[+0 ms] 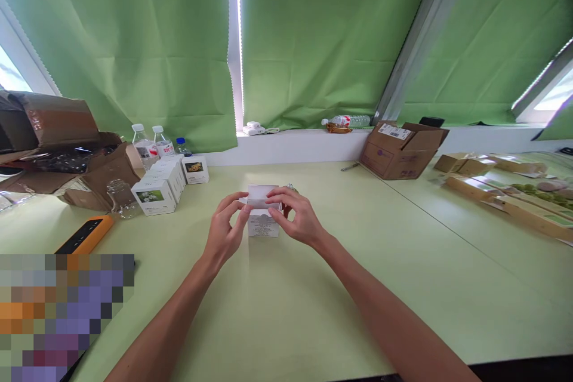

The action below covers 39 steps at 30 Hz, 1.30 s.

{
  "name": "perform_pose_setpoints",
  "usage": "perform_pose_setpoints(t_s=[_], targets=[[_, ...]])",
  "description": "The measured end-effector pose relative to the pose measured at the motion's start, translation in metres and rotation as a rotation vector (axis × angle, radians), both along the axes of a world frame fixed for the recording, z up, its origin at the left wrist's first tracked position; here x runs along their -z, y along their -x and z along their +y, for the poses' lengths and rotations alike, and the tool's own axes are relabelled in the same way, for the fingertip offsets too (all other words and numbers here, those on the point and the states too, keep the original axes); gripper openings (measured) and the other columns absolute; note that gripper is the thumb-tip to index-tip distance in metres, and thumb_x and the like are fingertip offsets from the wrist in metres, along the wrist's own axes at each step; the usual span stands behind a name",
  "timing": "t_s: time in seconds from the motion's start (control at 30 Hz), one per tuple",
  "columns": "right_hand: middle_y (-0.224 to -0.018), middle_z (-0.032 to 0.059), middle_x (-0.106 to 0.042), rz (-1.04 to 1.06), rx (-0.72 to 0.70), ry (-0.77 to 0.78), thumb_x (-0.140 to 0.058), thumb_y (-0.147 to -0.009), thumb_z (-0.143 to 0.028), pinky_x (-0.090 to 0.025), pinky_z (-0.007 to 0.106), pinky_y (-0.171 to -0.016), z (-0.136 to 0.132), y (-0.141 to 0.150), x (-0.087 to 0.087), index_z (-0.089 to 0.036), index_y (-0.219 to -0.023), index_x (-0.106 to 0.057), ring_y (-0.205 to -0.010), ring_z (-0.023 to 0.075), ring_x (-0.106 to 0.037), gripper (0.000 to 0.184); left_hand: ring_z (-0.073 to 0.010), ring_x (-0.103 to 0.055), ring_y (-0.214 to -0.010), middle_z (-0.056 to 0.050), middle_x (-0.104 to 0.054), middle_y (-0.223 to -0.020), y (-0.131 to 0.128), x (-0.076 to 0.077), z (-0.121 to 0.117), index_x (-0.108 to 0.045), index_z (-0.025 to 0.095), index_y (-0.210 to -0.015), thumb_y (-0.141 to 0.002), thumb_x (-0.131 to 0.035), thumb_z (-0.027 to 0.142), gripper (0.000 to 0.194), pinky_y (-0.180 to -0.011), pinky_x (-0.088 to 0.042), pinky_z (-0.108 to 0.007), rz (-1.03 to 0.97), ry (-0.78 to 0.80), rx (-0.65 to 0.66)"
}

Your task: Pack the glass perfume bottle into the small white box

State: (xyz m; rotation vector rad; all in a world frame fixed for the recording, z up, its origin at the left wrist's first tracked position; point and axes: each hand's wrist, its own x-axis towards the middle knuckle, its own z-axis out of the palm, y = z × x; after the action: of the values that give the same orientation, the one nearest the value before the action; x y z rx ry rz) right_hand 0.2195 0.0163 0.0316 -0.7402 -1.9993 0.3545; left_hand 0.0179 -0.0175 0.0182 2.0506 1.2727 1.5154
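Note:
A small white carton (263, 224) with fine print on its front stands upright on the table, its top flap raised. My left hand (226, 228) holds the carton's left upper edge between thumb and fingers. On the other side, my right hand (299, 219) has its thumb and fingers closed at the right upper edge and flap. The inside of the carton cannot be seen. Partly hidden behind my right hand is a small shiny object whose kind I cannot make out.
Left of my hands stand a row of white cartons (154, 197), a clear jar (122, 200), an orange-black device (86, 235) and an open cardboard box (98, 173). Plastic bottles (146, 146) stand behind. At the right are another cardboard box (388, 152) and long packages (514, 203).

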Motion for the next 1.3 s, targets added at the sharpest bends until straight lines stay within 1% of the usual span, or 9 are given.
perform_pose_setpoints(t_s=[0.07,0.2,0.37,0.6,0.67,0.8,0.87,1.1,1.3], targets=[[-0.114,0.0084,-0.062,-0.032,0.006,-0.002,-0.057,-0.084,-0.025,-0.052,0.027,-0.057,-0.001,0.000,-0.001,-0.022,-0.104,-0.066,-0.086,0.0173,-0.062,0.022,-0.0220,-0.055,-0.117,-0.007,-0.060,-0.124,-0.002,-0.001,-0.001,-0.065,0.021,-0.088,-0.092,-0.049,0.034,0.020,-0.099,-0.043,-0.038,0.008,0.008,-0.023],[-0.122,0.0089,-0.058,-0.093,0.015,0.025,-0.059,-0.082,-0.024,-0.053,0.028,-0.060,-0.003,-0.001,-0.003,-0.023,-0.113,-0.062,-0.092,0.0187,-0.061,0.031,-0.0204,-0.053,-0.119,-0.006,-0.056,-0.128,-0.004,0.000,-0.001,-0.063,0.023,-0.095,-0.091,-0.051,0.032,0.016,-0.100,-0.043,-0.037,0.045,0.013,-0.019],[-0.128,0.0093,-0.054,-0.127,0.027,0.057,-0.059,-0.082,-0.025,-0.053,0.029,-0.061,-0.003,-0.002,-0.004,-0.024,-0.119,-0.058,-0.102,0.0216,-0.059,0.037,-0.0202,-0.054,-0.119,-0.005,-0.054,-0.131,-0.003,0.004,0.002,-0.062,0.025,-0.105,-0.091,-0.050,0.032,0.020,-0.098,-0.046,-0.035,0.094,0.022,-0.028],[-0.132,0.0093,-0.053,-0.105,0.024,0.099,-0.060,-0.083,-0.031,-0.055,0.030,-0.060,0.001,-0.004,-0.001,-0.025,-0.123,-0.057,-0.100,0.0211,-0.060,0.040,-0.0203,-0.051,-0.124,-0.004,-0.050,-0.136,-0.003,0.006,0.002,-0.058,0.028,-0.118,-0.093,-0.046,0.034,0.028,-0.099,-0.046,-0.035,0.155,0.042,-0.066],[-0.131,0.0098,-0.055,-0.089,0.030,0.089,-0.062,-0.082,-0.034,-0.056,0.031,-0.061,0.003,-0.005,0.000,-0.025,-0.122,-0.059,-0.097,0.0211,-0.062,0.041,-0.0208,-0.050,-0.125,-0.004,-0.049,-0.138,-0.004,0.007,0.003,-0.057,0.029,-0.121,-0.094,-0.045,0.035,0.031,-0.099,-0.046,-0.036,0.176,0.054,-0.085],[-0.132,0.0093,-0.058,-0.080,0.067,0.080,-0.066,-0.080,-0.041,-0.059,0.034,-0.065,0.006,-0.008,0.002,-0.025,-0.121,-0.062,-0.074,0.0156,-0.065,0.044,-0.0205,-0.050,-0.124,-0.004,-0.050,-0.137,-0.004,0.010,0.004,-0.051,0.030,-0.130,-0.095,-0.042,0.038,0.037,-0.097,-0.048,-0.036,0.182,0.104,-0.093],[-0.132,0.0086,-0.059,-0.090,0.091,0.066,-0.067,-0.079,-0.045,-0.059,0.035,-0.065,0.008,-0.009,0.003,-0.026,-0.121,-0.063,-0.068,0.0147,-0.066,0.046,-0.0205,-0.051,-0.123,-0.004,-0.051,-0.136,-0.004,0.011,0.005,-0.049,0.029,-0.132,-0.095,-0.042,0.039,0.039,-0.096,-0.048,-0.036,0.174,0.116,-0.088],[-0.128,0.0072,-0.063,-0.111,0.183,0.004,-0.069,-0.076,-0.054,-0.060,0.037,-0.067,0.014,-0.014,0.010,-0.025,-0.115,-0.068,-0.061,0.0157,-0.068,0.049,-0.0208,-0.051,-0.122,-0.004,-0.052,-0.135,-0.003,0.007,0.005,-0.049,0.029,-0.132,-0.095,-0.041,0.042,0.040,-0.095,-0.049,-0.035,0.182,0.142,-0.076],[-0.122,0.0047,-0.066,-0.165,0.180,0.006,-0.068,-0.076,-0.057,-0.060,0.036,-0.067,0.019,-0.018,0.010,-0.026,-0.115,-0.069,-0.062,0.0176,-0.069,0.050,-0.0198,-0.056,-0.114,-0.005,-0.054,-0.132,-0.003,0.007,0.005,-0.050,0.029,-0.130,-0.094,-0.043,0.041,0.039,-0.093,-0.051,-0.035,0.143,0.142,-0.051]])
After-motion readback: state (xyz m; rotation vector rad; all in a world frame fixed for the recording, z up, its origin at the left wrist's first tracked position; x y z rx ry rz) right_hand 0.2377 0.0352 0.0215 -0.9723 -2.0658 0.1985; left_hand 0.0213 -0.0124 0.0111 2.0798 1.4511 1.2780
